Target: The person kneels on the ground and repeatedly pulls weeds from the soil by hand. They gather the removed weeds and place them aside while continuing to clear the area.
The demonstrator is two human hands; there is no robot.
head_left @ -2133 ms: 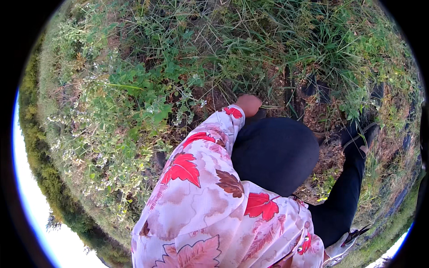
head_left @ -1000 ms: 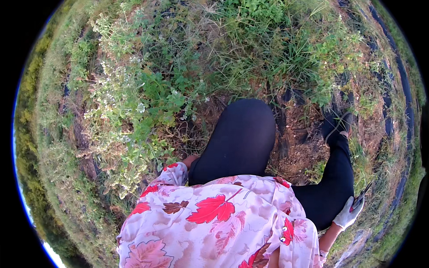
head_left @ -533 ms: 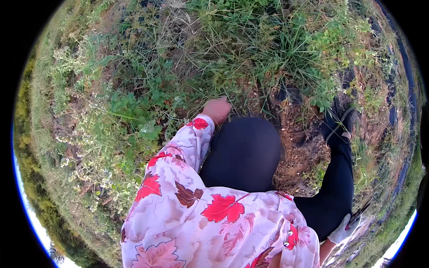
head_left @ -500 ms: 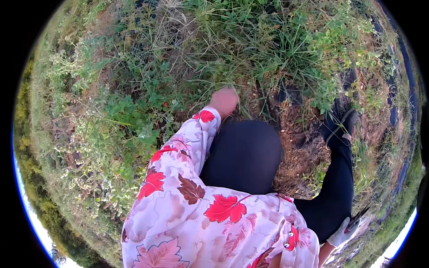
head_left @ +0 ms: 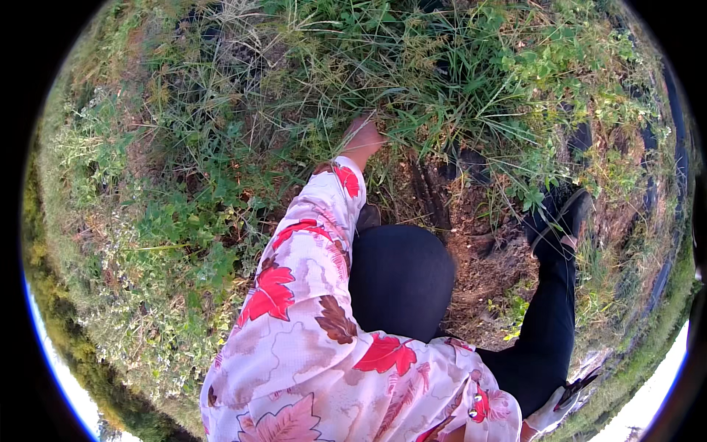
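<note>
My bare left hand (head_left: 363, 136) reaches forward into the tall green grass (head_left: 412, 99), just beyond my bent knee. Blades cross around its fingers, which are hidden, so whether it grips any stems does not show. Low at the right, my right hand (head_left: 546, 414) wears a white glove and rests beside my right thigh. It is closed on a dark, slender tool (head_left: 580, 387) pointing outward; its kind is too small to make out.
Leafy weeds (head_left: 213, 243) spread thickly on the left. Bare brown soil with dry litter (head_left: 479, 283) lies between my knee and my right leg. My dark shoe (head_left: 578, 214) stands at the right, near strips of black ground sheet (head_left: 648, 166).
My left hand has moved forward and slightly left, deeper into the grass, its arm straighter. My right hand has shifted a little down and left with the tool.
</note>
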